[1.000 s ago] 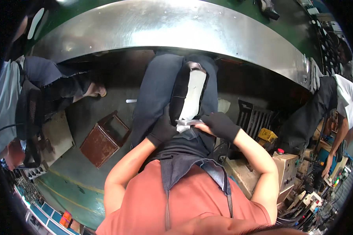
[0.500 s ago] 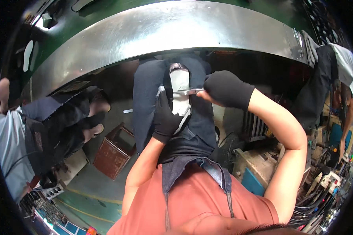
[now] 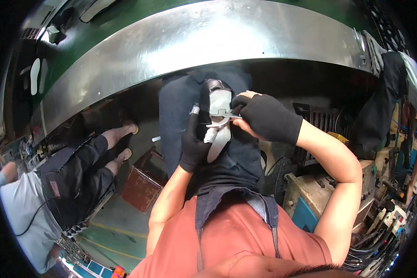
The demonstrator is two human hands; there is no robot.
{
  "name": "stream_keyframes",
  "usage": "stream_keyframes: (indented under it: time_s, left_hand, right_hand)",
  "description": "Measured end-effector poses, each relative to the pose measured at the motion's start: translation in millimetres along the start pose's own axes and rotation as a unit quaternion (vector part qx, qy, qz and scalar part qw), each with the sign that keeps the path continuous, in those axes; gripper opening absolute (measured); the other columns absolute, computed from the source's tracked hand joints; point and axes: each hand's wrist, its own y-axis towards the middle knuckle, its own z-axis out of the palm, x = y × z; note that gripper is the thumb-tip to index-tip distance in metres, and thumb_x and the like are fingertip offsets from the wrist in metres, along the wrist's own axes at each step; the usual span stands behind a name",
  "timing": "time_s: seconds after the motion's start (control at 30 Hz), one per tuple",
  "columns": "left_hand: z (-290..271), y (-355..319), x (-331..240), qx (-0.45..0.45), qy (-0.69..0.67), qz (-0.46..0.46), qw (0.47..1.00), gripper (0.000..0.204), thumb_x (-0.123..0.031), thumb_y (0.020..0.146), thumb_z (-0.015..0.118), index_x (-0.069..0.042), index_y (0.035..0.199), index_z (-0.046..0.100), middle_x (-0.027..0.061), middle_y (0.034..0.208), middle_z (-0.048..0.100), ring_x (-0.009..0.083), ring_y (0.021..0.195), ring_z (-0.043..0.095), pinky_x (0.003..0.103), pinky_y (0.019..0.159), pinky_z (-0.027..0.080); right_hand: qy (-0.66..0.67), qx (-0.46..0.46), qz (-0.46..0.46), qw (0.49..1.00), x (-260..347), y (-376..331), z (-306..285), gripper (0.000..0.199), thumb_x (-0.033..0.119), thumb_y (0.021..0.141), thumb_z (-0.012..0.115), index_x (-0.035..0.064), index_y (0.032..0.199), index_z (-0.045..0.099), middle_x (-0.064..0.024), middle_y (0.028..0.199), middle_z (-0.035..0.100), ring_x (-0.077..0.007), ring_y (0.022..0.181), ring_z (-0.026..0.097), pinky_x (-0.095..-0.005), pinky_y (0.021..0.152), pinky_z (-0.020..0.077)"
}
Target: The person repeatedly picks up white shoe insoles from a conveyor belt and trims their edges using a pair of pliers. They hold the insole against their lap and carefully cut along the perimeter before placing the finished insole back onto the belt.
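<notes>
A dark shoe [image 3: 220, 98] lies upside down across my lap, its pale grey underside up and its shiny black toe pointing away from me. My left hand [image 3: 194, 147], in a black fingerless glove with white wrapping on one fingertip, grips the shoe's left side near the heel. Crumpled white material [image 3: 211, 135] shows beside its fingers. In my right hand [image 3: 265, 116], also gloved in black, is a pair of metal pincers [image 3: 221, 118]. Their curved jaws lie over the middle of the underside, but whether they grip an edge I cannot tell.
A shiny metal bench edge [image 3: 208, 34] curves ahead of my knees, with a green surface beyond. A brown box-like stool [image 3: 141, 187] stands at my left. Another person [image 3: 74, 176] is farther left. Worn machinery [image 3: 310, 190] and cables sit at my right.
The pincers have turned, and their jaws now show broadly over the shoe's middle. My right hand has shifted slightly nearer the shoe. The person at left has moved, baring more legs.
</notes>
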Motion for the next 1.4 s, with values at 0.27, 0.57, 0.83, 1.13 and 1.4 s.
stream_keyframes:
  time_s: [0.27, 0.57, 0.83, 1.13, 1.4]
  left_hand:
    - [-5.3, 48.0, -11.5, 0.034, -0.354, -0.255, 0.899, 0.053, -0.033, 0.104, 0.03, 0.003, 0.144, 0.031, 0.0153, 0.145, 0.039, 0.0242, 0.134, 0.037, 0.035, 0.112, 0.026]
    - [19.6, 40.1, 13.2, -0.004, -0.043, -0.129, 0.991, 0.052, -0.021, 0.099, 0.043, 0.005, 0.141, 0.029, 0.0301, 0.137, 0.042, 0.0387, 0.126, 0.046, 0.041, 0.103, 0.038]
    - [5.2, 23.4, 13.1, 0.036, 0.018, -0.063, 0.997, 0.081, -0.025, 0.087, 0.064, 0.011, 0.143, 0.017, 0.0361, 0.142, 0.03, 0.0467, 0.135, 0.03, 0.043, 0.111, 0.029]
    - [-35.6, -51.7, -18.3, 0.191, -0.112, -0.274, 0.936, 0.092, -0.032, 0.074, 0.078, 0.002, 0.143, 0.028, 0.0221, 0.142, 0.039, 0.0315, 0.134, 0.036, 0.042, 0.11, 0.029]
    - [-145.5, 24.6, -70.5, -0.035, -0.131, -0.13, 0.982, 0.063, -0.012, 0.073, 0.08, -0.001, 0.126, 0.049, 0.0162, 0.118, 0.06, 0.0266, 0.116, 0.055, 0.038, 0.1, 0.044]
  right_hand:
    - [0.039, 0.035, -0.025, 0.998, -28.6, -7.4, 19.7, 0.038, 0.032, 0.092, 0.053, -0.0009, 0.081, 0.069, -0.0228, 0.089, 0.064, -0.0371, 0.094, 0.06, -0.0427, 0.082, 0.0485]
    - [0.164, 0.109, 0.039, 0.98, -37.8, -9.1, 13.7, 0.044, 0.036, 0.095, 0.051, -0.0022, 0.078, 0.066, -0.023, 0.078, 0.061, -0.0369, 0.075, 0.061, -0.0438, 0.069, 0.0471]
    - [0.347, 0.137, 0.087, 0.924, -19.6, -45.3, 46.0, 0.036, 0.031, 0.099, 0.05, -0.0016, 0.091, 0.064, -0.008, 0.073, 0.062, -0.0156, 0.072, 0.058, -0.0296, 0.071, 0.0471]
    - [0.535, 0.059, 0.275, 0.796, 29.5, -104.5, 139.4, 0.04, 0.037, 0.097, 0.053, 0.0013, 0.082, 0.063, -0.0062, 0.068, 0.063, -0.0123, 0.062, 0.059, -0.0287, 0.059, 0.0461]
    - [0.483, -0.028, 0.235, 0.843, 41.9, -115.8, 59.1, 0.034, 0.029, 0.097, 0.053, 0.0014, 0.079, 0.061, -0.0049, 0.067, 0.058, -0.0123, 0.063, 0.053, -0.0287, 0.061, 0.0433]
